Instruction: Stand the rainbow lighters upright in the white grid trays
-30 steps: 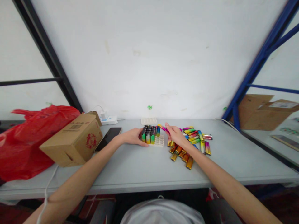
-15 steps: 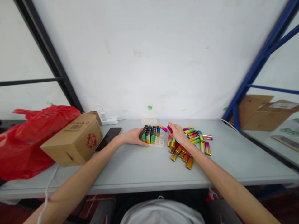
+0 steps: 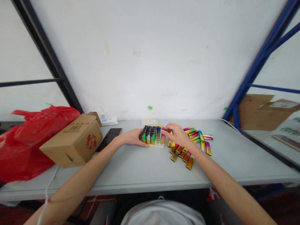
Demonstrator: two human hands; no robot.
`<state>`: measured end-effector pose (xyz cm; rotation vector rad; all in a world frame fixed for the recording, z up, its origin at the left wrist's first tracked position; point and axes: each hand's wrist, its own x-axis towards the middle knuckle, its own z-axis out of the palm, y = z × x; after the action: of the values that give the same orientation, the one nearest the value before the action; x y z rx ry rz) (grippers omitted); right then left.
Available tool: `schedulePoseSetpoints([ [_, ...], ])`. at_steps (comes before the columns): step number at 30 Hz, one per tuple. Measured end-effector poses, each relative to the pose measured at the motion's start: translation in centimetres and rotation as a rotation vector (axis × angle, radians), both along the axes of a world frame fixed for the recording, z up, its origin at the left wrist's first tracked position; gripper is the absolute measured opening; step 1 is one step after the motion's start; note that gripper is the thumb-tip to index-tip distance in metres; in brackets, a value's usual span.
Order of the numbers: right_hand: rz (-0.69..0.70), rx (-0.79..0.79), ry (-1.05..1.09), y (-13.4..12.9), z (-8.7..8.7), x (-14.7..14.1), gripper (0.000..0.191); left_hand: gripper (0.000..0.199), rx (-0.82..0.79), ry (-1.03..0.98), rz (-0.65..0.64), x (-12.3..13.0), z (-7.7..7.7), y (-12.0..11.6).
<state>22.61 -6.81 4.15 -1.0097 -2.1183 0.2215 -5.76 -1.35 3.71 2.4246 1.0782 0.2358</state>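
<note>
Several lighters [image 3: 148, 137] with black tops and shiny rainbow bodies stand upright in rows in a white slotted tray [image 3: 159, 145]. My left hand [image 3: 135, 137] is curved round the left side of this block, thumb at the near corner and fingers behind, steadying it. In the fingertips of my right hand [image 3: 174, 133] is one upright lighter [image 3: 163, 138], yellow to pink, over the tray's right-hand slots. Its top is partly hidden by my fingers. To the right, beneath and beyond my right hand, lies a loose pile of shiny lighters [image 3: 185, 153].
A second white tray [image 3: 149, 121] lies by the wall. On the left are a dark phone [image 3: 109, 139], a cardboard box [image 3: 73, 137], a red plastic bag [image 3: 35, 140] and a white power strip [image 3: 109, 120]. A blue metal frame [image 3: 236, 117] stands right.
My right hand has moved left from the pile to the tray, carrying a lighter that now stands upright at its right side. My left hand has stayed in place.
</note>
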Motion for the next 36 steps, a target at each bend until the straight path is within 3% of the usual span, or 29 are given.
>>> schedulePoseSetpoints([
  [7,-0.133,-0.121,0.109,0.5,-1.1,-0.8,0.041,0.082,-0.025,-0.02,0.0,0.0,0.0,0.0],
  [11,-0.087,-0.157,-0.024,1.4,-1.8,-1.3,0.04,0.082,-0.023,-0.017,0.021,0.0,0.1,-0.1],
  [18,-0.023,-0.083,-0.186,2.3,-1.9,-0.7,0.042,0.081,-0.013,-0.035,0.016,0.0,0.1,-0.1],
  [26,-0.258,-0.057,-0.277,1.9,-1.6,-2.1,0.044,0.079,-0.002,-0.01,0.034,0.0,0.1,0.0],
  [31,-0.254,-0.084,-0.244,2.5,-1.6,0.4,0.049,0.079,-0.012,-0.02,0.017,-0.1,-0.1,0.2],
  [34,-0.341,-0.057,-0.269,3.6,-1.5,3.5,0.049,0.079,-0.017,-0.007,0.017,-0.1,-0.2,0.4],
  [36,-0.428,-0.079,-0.332,4.2,-1.5,5.9,0.039,0.078,-0.005,0.01,0.024,-0.2,-0.3,0.4],
])
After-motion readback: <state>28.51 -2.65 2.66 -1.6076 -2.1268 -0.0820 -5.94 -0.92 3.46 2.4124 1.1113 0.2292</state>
